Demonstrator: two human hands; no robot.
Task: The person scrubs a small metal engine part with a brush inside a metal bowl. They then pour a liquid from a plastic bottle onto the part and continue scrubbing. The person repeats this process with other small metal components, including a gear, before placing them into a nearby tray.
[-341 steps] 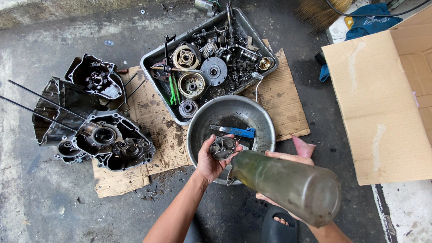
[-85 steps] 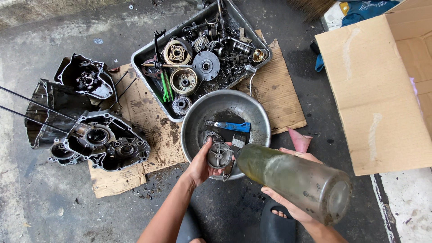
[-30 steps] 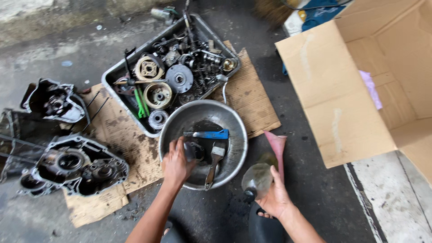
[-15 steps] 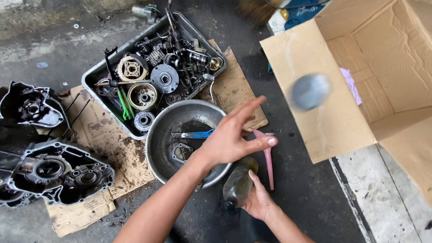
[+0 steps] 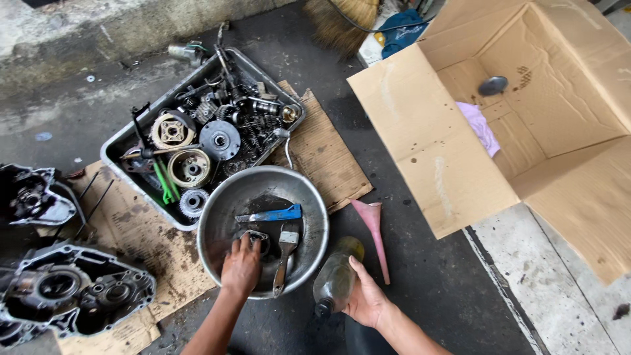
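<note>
My left hand (image 5: 241,267) reaches into a round metal basin (image 5: 315,210) and rests on a small dark engine part (image 5: 257,239) on its oily bottom. A paintbrush (image 5: 284,250) and a blue-handled tool (image 5: 269,214) also lie in the basin. My right hand (image 5: 365,299) grips a dirty glass bottle (image 5: 336,277) lying tilted on the ground just right of the basin. A small dark round object (image 5: 493,85) shows inside the open cardboard box (image 5: 434,158) at the right.
A pink funnel (image 5: 373,227) lies beside the bottle. A grey tray (image 5: 125,141) full of gears and engine parts sits behind the basin on cardboard sheets (image 5: 322,154). Engine case halves (image 5: 72,292) lie at the left. A broom (image 5: 342,20) is at the top.
The bottle has come down from pouring over the basin to the ground. My left hand swung out to the right, a small dark object flew into the box, and the hand returned into the basin.
</note>
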